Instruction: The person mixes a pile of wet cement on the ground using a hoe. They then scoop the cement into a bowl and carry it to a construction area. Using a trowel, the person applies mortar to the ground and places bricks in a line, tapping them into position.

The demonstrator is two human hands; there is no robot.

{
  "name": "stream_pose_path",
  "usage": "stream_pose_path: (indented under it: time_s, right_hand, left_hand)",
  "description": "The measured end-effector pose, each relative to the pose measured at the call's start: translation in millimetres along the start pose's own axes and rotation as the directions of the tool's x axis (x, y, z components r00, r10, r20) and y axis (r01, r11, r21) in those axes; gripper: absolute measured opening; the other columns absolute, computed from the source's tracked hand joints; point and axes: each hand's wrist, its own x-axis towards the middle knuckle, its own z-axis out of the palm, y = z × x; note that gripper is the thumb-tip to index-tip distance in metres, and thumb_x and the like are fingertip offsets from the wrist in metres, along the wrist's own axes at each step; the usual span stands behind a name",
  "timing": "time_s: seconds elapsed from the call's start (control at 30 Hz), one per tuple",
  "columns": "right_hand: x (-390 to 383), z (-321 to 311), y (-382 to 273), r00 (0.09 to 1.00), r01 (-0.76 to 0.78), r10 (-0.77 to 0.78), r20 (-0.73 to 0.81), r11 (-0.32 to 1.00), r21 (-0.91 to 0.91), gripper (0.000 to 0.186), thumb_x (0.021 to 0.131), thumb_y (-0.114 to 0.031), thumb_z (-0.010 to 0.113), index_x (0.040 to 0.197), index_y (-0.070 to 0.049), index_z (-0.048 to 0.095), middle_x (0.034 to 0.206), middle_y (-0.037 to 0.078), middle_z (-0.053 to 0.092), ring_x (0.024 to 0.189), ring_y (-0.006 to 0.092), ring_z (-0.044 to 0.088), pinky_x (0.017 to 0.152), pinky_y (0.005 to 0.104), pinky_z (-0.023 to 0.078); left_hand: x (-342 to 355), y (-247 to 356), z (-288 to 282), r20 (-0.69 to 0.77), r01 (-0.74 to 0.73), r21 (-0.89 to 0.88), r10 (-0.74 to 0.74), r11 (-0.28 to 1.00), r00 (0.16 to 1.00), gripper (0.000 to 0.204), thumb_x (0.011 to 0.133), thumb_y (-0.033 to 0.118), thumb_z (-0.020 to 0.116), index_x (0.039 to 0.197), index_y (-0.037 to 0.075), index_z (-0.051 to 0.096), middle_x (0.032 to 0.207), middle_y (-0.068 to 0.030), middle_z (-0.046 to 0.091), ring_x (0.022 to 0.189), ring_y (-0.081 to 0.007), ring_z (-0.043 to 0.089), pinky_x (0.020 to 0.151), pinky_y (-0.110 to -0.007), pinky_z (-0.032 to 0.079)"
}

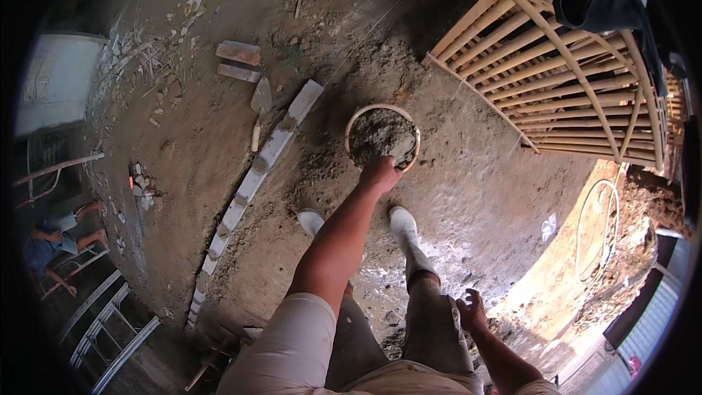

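On dirt ground (475,197), left hand (381,174) at bucket (379,107) of grey mix (377,132), grasp unclear, right hand (473,312) spread

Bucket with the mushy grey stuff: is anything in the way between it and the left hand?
Nothing visible is. The left hand is right at the near rim of the bucket, though its exact grip isn't clear. The block row lies off to the left, out of the way.
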Motion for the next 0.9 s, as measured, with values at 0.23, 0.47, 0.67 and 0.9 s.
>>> stream_pose_path:
  time_s: [0.23, 0.47, 0.67, 0.9]
  right_hand:
    - [-25.0, 54.9, -77.0, 0.997, -0.05, 0.054, -0.057, 0.996, 0.08, 0.041, 0.094, -0.031, 0.062, 0.124, -0.003, 0.054, 0.109, 0.021, 0.064, 0.091, 0.0317, 0.068, 0.078, 0.041, 0.055]
    - [-54.5, 113.1, -159.3, 0.987, 0.16, -0.159, 0.027, 0.986, -0.039, 0.042, 0.083, -0.031, 0.072, 0.112, -0.005, 0.055, 0.1, 0.018, 0.061, 0.101, 0.0378, 0.056, 0.088, 0.0487, 0.045]
    - [-82.7, 112.2, -205.7, 0.987, -0.093, 0.102, 0.124, 0.993, -0.076, 0.033, 0.082, -0.032, 0.071, 0.098, -0.006, 0.058, 0.087, 0.017, 0.06, 0.087, 0.0382, 0.059, 0.077, 0.0484, 0.047]
    - [-27.8, 89.0, -265.0, 0.914, -0.103, 0.152, 0.375, 0.984, -0.148, 0.049, 0.088, -0.052, 0.061, 0.112, -0.009, 0.064, 0.1, 0.022, 0.068, 0.098, 0.0432, 0.065, 0.083, 0.0479, 0.052]
  left_hand:
    - [41.7, -24.9, 1.8, 0.139, -0.239, 0.243, 0.21, 0.94, 0.968, 0.046, 0.081, 0.029, 0.068, 0.116, -0.001, 0.06, 0.125, -0.0202, 0.059, 0.121, -0.0328, 0.054, 0.102, -0.042, 0.043]
    - [20.8, -42.0, -15.0, 0.301, -0.208, 0.234, 0.133, 0.95, 0.944, 0.073, 0.086, 0.034, 0.066, 0.148, 0.007, 0.037, 0.158, -0.017, 0.026, 0.147, -0.0337, 0.021, 0.116, -0.046, 0.03]
    - [-65.3, -105.5, -47.9, 0.56, -0.102, 0.116, 0.02, 0.988, 0.829, 0.063, 0.089, 0.034, 0.059, 0.146, 0.011, 0.044, 0.156, -0.0182, 0.03, 0.145, -0.0361, 0.027, 0.114, -0.045, 0.033]
    - [-148.5, -198.8, -165.6, 0.527, 0.255, 0.197, -0.322, 0.946, 0.787, 0.061, 0.088, 0.036, 0.062, 0.142, 0.011, 0.049, 0.139, -0.0179, 0.055, 0.127, -0.0338, 0.053, 0.106, -0.042, 0.043]
